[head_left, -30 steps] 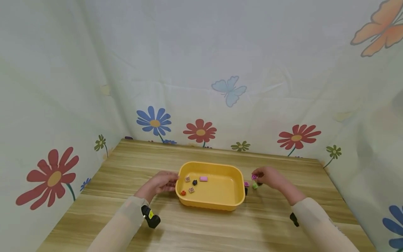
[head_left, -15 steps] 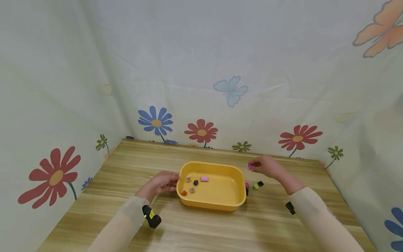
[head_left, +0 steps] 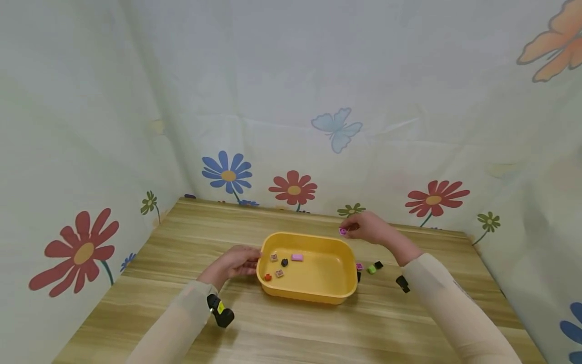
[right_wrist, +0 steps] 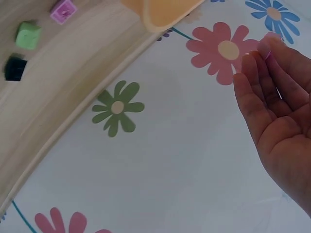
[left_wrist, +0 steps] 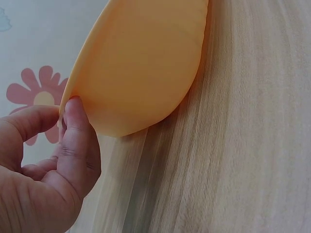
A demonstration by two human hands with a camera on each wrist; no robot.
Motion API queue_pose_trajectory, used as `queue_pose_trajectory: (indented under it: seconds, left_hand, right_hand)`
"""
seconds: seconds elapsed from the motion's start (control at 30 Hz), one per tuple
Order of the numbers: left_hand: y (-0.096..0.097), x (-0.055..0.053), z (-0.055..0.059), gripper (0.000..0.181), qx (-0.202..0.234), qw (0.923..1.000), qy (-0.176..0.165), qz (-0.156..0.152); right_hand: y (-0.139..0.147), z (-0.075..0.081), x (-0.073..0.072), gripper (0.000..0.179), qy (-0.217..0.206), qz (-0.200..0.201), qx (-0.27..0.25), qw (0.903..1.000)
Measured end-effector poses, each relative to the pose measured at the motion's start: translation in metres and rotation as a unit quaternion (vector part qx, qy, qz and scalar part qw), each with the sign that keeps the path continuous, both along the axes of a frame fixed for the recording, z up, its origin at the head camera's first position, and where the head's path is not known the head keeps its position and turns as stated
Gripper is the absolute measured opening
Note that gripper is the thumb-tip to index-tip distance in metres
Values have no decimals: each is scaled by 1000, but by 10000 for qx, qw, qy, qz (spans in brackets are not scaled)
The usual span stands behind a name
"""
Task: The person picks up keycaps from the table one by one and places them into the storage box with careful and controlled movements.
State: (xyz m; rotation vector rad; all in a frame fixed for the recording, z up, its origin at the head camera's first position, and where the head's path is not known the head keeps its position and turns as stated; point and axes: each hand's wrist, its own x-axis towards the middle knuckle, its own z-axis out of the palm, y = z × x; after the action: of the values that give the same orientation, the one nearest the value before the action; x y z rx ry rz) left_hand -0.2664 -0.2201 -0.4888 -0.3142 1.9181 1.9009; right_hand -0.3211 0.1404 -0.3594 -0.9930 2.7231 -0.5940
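My left hand (left_wrist: 58, 165) pinches the rim of a yellow plastic tray (left_wrist: 141, 63) at its left end, thumb on one side and fingers on the other. Above the tray's far right corner, my right hand (head_left: 369, 228) holds a small magenta block (head_left: 343, 231) between thumb and fingertips. In the right wrist view only a sliver of that magenta block (right_wrist: 274, 36) shows past the fingers. Inside the tray's left half lie a pink brick (head_left: 297, 257), a black piece (head_left: 284, 263), a red piece (head_left: 268, 277) and two tan blocks, one of them a tan block (head_left: 279, 273) near the front.
Right of the tray, on the wooden table (head_left: 318, 333), are another magenta block (right_wrist: 63, 10), a green block (right_wrist: 28, 36) and a black block (right_wrist: 16, 69). A second black piece (head_left: 358, 276) sits against the tray's right end. Flower-printed cloth (head_left: 282, 101) stands behind the table.
My right hand has lifted the magenta block from beside the green and black blocks and moved it left and away, toward the tray's far corner. My left hand stays at the rim.
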Motion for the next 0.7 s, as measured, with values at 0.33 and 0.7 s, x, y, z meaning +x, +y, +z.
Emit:
queue_pose_trajectory:
  seconds: [0.33, 0.7]
  left_hand:
    - [1, 1, 3, 48, 88, 9999, 37, -34]
    - [1, 2, 3, 46, -18, 10000, 14, 70]
  right_hand:
    - [-22, 6, -7, 29, -344, 81, 38, 9994]
    - [-47, 10, -14, 28, -603, 204, 140, 9979]
